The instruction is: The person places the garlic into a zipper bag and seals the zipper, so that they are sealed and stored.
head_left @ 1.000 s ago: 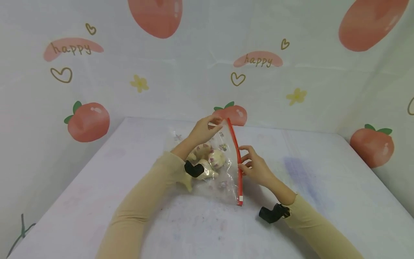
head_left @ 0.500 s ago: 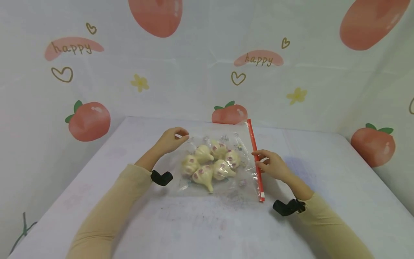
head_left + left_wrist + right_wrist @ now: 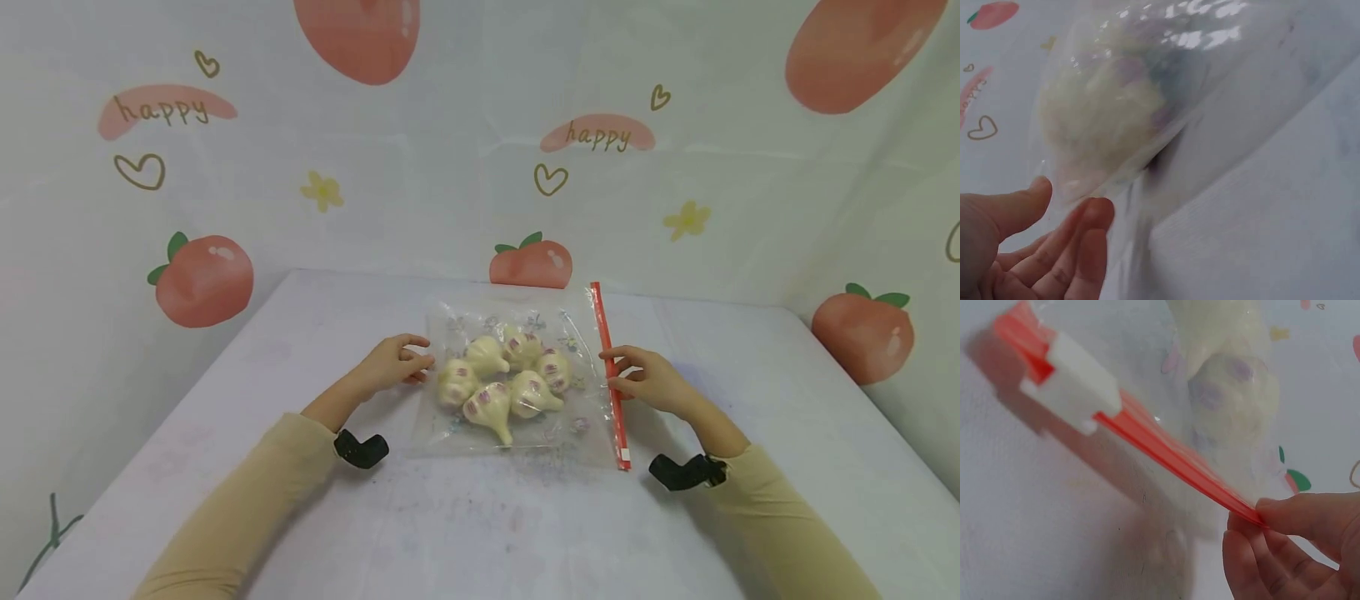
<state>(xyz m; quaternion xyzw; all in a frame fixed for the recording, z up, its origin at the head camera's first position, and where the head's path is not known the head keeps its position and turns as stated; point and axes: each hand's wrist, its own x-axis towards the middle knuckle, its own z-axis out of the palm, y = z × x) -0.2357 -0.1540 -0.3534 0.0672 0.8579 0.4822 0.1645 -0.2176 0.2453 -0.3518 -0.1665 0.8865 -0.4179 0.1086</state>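
Observation:
A clear zip bag [image 3: 551, 437] with a red zip strip [image 3: 617, 417] along its right side lies in the middle of the table. Inside it are several whitish garlic bulbs [image 3: 489, 407] with purplish marks. My right hand [image 3: 654, 382] pinches the red strip between thumb and fingers, as the right wrist view shows. A white slider [image 3: 1075, 378] sits near the strip's near end. At the bag's left edge is my left hand [image 3: 393, 364], its fingertips right by the plastic. In the left wrist view its thumb [image 3: 1025, 209] stands apart from the fingers.
The table [image 3: 420, 533] has a whitish cover with faint stains. Behind it hangs a white backdrop [image 3: 450, 150] printed with red fruits, hearts and "happy". Black bands [image 3: 362, 448] sit on both wrists. A dark green line [image 3: 52, 537] shows at the lower left.
My left hand has come off the zip strip's far end and moved to the bag's left edge. My right hand and the bag have shifted right; the bag now lies spread out.

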